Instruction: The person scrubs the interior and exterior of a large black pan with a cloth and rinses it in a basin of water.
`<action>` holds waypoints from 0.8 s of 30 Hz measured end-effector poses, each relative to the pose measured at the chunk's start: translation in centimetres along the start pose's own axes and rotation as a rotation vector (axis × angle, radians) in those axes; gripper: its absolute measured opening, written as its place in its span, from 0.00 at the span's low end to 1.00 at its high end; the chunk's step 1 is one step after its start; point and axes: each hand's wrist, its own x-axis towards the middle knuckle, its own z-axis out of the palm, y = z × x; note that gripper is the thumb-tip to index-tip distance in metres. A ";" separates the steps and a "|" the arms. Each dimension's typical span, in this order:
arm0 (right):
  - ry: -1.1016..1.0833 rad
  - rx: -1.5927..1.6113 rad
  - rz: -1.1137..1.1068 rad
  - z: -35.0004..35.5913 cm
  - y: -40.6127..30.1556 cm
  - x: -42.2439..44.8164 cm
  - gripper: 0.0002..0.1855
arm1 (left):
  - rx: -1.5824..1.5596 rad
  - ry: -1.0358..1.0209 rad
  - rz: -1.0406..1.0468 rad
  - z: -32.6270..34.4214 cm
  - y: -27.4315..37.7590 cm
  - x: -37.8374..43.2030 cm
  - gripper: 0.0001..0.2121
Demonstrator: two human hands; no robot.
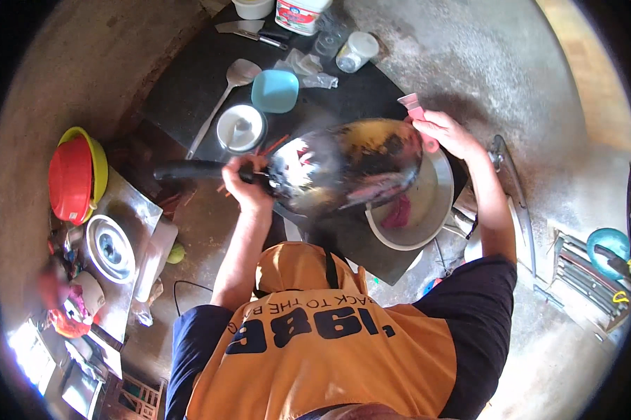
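A wok with a scorched, shiny metal surface [347, 165] is held tilted over the dark tabletop. My left hand [247, 184] grips it where its black handle [189, 169] joins the bowl. At the wok's far right rim, my right hand [444, 131] holds a pink-handled scraper or brush [416, 109], whose head points up and away. Whether its fingers also touch the rim is hard to tell. Partly under the wok stands a wide, pale basin [444, 210] with a magenta cloth [398, 212] in it.
Beyond the wok are a white bowl [241, 128], a light-blue square dish [275, 91], a metal spatula [239, 73], a knife [260, 39], plastic wrappers [320, 80] and a lidded jar [357, 51]. A hose [520, 199] runs along the right wall. Red and yellow basins [71, 178] stand left.
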 end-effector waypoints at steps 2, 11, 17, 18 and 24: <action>-0.009 0.078 -0.091 1.1 4.0 -1.7 0.14 | -0.034 0.132 0.020 0.9 0.2 -2.5 0.17; 0.513 0.774 -0.386 16.4 8.6 -9.8 0.10 | 0.586 -0.114 0.128 3.3 6.1 -4.3 0.20; 0.462 1.502 -0.382 30.7 16.0 -11.2 0.07 | 1.032 -0.202 -0.124 10.0 3.1 -2.6 0.22; 0.530 1.579 -0.341 33.1 17.4 -10.7 0.06 | 1.176 -0.253 -0.111 9.7 1.4 -0.4 0.19; 0.677 1.991 -0.319 44.7 23.1 -5.4 0.05 | 2.085 -0.452 0.120 5.6 -12.5 7.7 0.34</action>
